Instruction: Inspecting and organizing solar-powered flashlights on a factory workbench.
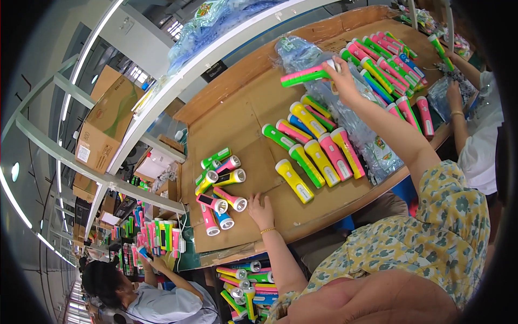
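Observation:
My right hand is raised over the far side of the table, closed round the white head end of a pink and green flashlight. That flashlight points to the left, above the cardboard. Lower down, my left hand rests on the cardboard with its fingers apart and nothing in them. Just left of it lies a loose group of flashlights with clear lenses, among them a pink and yellow one close to my fingertips. Between my hands, several flashlights lie in rows, including a yellow one at the near left corner.
Clear plastic bags run beside the rows. More flashlights lie at the far right, near a co-worker's hands. A bin of flashlights stands below the table edge. At lower left another person handles a flashlight. A metal shelf frame rises behind.

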